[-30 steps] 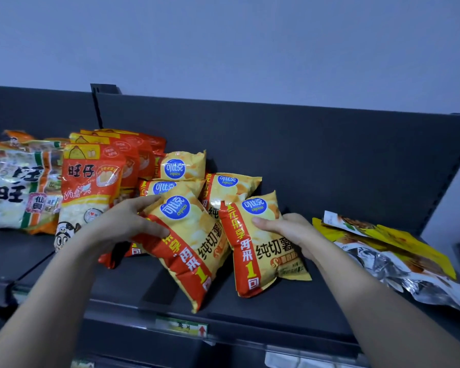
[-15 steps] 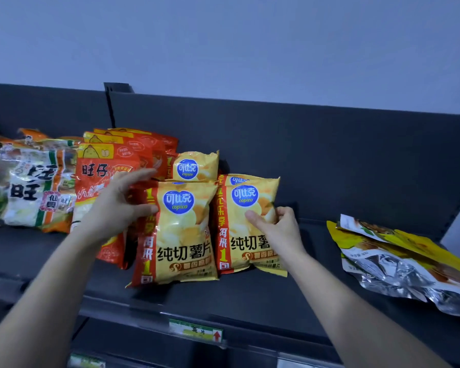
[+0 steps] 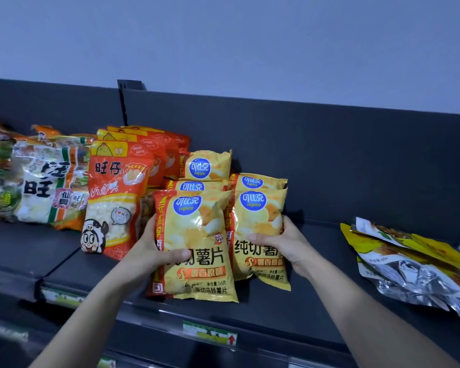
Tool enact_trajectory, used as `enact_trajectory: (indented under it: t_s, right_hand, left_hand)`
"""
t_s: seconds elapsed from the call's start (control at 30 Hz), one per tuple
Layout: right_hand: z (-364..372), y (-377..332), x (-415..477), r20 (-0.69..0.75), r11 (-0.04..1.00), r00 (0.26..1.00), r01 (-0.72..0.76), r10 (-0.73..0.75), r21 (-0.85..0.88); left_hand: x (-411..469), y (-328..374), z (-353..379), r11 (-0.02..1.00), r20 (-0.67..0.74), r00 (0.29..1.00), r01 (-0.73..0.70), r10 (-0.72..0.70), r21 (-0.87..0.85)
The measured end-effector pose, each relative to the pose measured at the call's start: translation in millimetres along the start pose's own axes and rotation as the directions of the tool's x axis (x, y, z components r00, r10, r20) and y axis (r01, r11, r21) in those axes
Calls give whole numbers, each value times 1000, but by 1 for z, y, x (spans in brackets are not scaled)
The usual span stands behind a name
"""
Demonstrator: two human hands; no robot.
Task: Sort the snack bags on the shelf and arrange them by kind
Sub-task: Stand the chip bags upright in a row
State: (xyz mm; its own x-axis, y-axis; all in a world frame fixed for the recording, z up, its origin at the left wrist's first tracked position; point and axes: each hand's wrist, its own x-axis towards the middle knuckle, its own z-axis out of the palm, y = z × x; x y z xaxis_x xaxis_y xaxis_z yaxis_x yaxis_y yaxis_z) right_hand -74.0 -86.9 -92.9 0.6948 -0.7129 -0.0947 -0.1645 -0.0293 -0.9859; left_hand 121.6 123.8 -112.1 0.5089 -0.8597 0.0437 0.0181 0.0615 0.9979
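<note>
The left hand (image 3: 154, 251) is gripping the front chip bag (image 3: 197, 235), fingers curled around its edge. The right hand (image 3: 279, 243) is gripping the neighbouring chip bag (image 3: 258, 216). Both bags are standing upright on the shelf (image 3: 316, 274), probably being squared into rows. Red bags (image 3: 114, 197) are crowding the left side, and foil pouches (image 3: 409, 264) are lying well apart.

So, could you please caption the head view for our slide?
Left hand grips one chip bag, right hand a second chip bag, upright on the shelf.
</note>
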Motion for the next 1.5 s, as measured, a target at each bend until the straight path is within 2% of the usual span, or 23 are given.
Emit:
enact_trajectory:
  t_s: [0.1, 0.2, 0.4, 0.53, 0.73, 0.8, 1.0, 1.13, 1.23, 1.4, 1.5]
  right_hand:
    - [-3, 3, -1, -80, 997, 993, 82, -82, -8]
    - [-5, 4, -2, -140, 985, 975, 167, -173, -48]
    - [-9, 7, -1, -174, 981, 966, 182, -191, -68]
    - [-9, -4, 2, -237, 956, 930, 246, -279, -159]
    - [-9, 2, 6, -180, 988, 979, 71, -96, -139]
    - [-9, 5, 4, -175, 989, 981, 54, -79, -140]
    - [-10, 5, 5, -120, 990, 991, 34, -51, -138]
    - [-9, 5, 5, -174, 993, 984, 27, -47, -118]
    - [-6, 5, 5, -223, 997, 973, 43, -57, -69]
    - [-4, 15, 2, -137, 992, 990, 2, -20, -126]
    - [-3, 18, 0, -125, 991, 992, -1, -15, -130]
  left_hand:
    - [7, -4, 3, 997, -88, 994, -71, 72, 23]
    - [13, -8, 8, 991, -117, 984, -129, 132, 37]
    - [21, -11, 4, 996, -101, 991, -82, 85, 26]
    - [23, -10, 3, 994, -129, 986, -106, 108, 25]
    - [21, -6, -1, 997, -3, 998, -67, 67, 50]
    - [21, -6, 1, 996, 17, 998, -60, 59, 58]
    - [25, -6, 8, 988, -18, 992, -122, 124, 91]
    - [27, -3, 9, 980, -39, 988, -139, 146, 145]
    - [25, 0, 1, 977, -81, 989, -105, 122, 185]
    - [23, 2, -10, 983, -68, 997, -16, 29, 181]
    - [19, 3, -9, 982, -112, 992, -32, 53, 184]
